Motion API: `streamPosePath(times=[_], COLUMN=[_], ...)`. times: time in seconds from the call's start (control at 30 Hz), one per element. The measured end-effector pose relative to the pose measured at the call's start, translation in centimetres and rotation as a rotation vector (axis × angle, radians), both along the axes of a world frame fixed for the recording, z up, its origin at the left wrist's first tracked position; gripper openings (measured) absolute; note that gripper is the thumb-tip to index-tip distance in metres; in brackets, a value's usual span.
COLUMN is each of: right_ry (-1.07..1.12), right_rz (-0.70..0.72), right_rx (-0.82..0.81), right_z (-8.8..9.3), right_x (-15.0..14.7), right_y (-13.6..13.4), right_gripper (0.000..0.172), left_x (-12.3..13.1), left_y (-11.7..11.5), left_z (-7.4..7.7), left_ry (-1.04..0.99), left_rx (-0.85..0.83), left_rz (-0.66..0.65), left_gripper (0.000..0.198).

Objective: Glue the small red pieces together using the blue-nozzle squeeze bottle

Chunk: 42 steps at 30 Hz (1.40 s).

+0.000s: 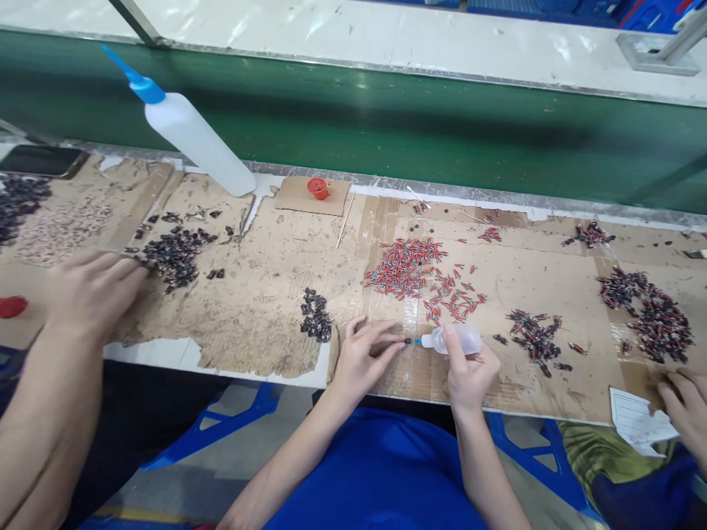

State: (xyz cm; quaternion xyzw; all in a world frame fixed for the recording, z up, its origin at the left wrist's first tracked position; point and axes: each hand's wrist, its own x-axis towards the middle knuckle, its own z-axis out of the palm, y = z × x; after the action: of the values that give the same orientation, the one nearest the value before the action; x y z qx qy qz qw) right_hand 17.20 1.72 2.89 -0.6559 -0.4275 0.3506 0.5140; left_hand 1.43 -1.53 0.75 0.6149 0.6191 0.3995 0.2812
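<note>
Over the cardboard [265,258] near the bench's front edge, my left hand [364,357] pinches a small black part [409,341] between thumb and fingertips. My right hand [470,374] is closed around a small translucent squeeze bottle [468,338], tipped on its side. Its thin blue tip points left and meets or nearly meets the black part; I cannot tell which. Behind my hands lies a heap of small red parts with metal ends [406,265]. A small pile of black parts [316,315] is left of my left hand, and black-and-red pieces [535,338] lie right of my right hand.
A large white bottle with a blue nozzle [193,140] leans at the back left. A red cap [317,188] sits on a cardboard piece. Co-workers' hands [96,291] are at the left and at the right edge [688,405]. A green barrier [353,125] runs behind.
</note>
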Motion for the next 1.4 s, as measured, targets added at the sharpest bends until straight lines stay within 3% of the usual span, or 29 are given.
streamPosePath(times=[0.77, 1.03, 1.13, 1.23, 1.33, 1.4], right_ry=[0.027, 0.072, -0.089, -0.449, -0.753, -0.857], right_rz=[-0.064, -0.064, -0.082, -0.140, -0.074, 0.133], right_rx=[-0.015, -0.135, -0.187, -0.177, -0.022, 0.133], right_z=[0.2, 0.4, 1.2, 2.3, 2.9, 2.8], right_x=[-0.1, 2.4, 3.7, 4.5, 4.6, 4.1], right_y=[0.1, -0.8, -1.2, -1.2, -0.4, 0.6], right_gripper=[0.039, 0.043, 0.061, 0.071, 0.049, 0.028], left_x=[0.0, -0.2, 0.0, 0.2, 0.3, 0.1], left_y=[-0.1, 0.0, 0.1, 0.1, 0.1, 0.2], left_z=[-0.3, -0.1, -0.2, -0.4, -0.7, -0.7], left_ry=[0.014, 0.081, 0.106, 0.122, 0.100, 0.031], left_rx=[-0.016, 0.059, 0.122, 0.163, 0.159, 0.152], left_rz=[0.002, -0.021, -0.001, 0.012, 0.006, -0.002], left_gripper=[0.025, 0.027, 0.022, 0.011, 0.008, 0.009])
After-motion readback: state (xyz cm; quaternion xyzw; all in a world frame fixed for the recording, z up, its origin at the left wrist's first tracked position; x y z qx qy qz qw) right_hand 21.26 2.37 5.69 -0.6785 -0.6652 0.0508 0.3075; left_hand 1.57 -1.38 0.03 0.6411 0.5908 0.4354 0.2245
